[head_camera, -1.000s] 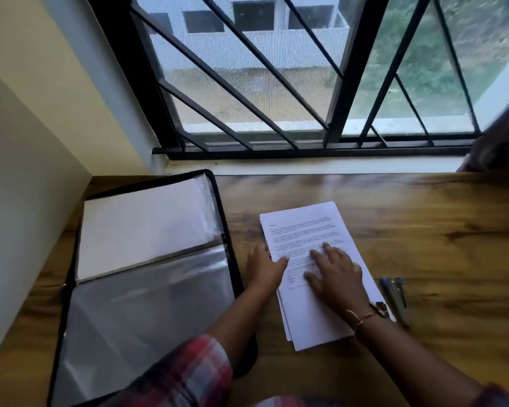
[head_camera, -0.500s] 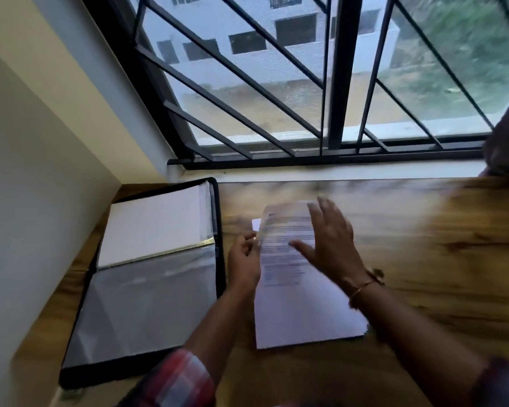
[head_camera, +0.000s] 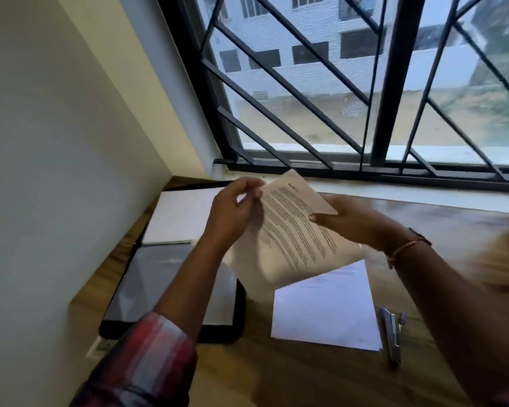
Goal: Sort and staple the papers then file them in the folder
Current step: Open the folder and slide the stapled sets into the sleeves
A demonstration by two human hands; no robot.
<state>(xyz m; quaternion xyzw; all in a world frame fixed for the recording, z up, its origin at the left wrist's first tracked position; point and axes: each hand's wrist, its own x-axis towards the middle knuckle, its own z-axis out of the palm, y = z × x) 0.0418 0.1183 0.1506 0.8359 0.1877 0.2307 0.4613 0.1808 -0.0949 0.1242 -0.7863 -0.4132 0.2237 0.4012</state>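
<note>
**Obs.: printed pages held up for sorting; nothing stapled or filed yet**

- Wooden desk (head_camera: 276, 377): work surface under the window. All items are on or above it.
- Folder (head_camera: 165, 283): black-edged, lying open and flat, clear sleeve facing up. Probably left open so that a finished set can go straight in.
- Stack of papers (head_camera: 326, 312): flat on the desk, just right of the folder and apart from it. I take this as the unsorted remainder.
- Printed pages (head_camera: 294, 236): in the air above the folder's right edge, tilted, text side towards the person, likely for reading. A second edge shows at the lower left, but I cannot tell how many pages there are.
- Right hand (head_camera: 356, 221): on the pages' side far from the folder, thumb on the printed face, fingers behind. Clamped on the pages and carrying them.
- Left hand (head_camera: 232, 212): over the folder, fingertips pinching the pages' upper edge, apparently to separate or square them.
- Stapler (head_camera: 392, 336): right of the stack, farthest from the folder, with no hand on it. It lies on the right-hand side, within reach for the next step.
</note>
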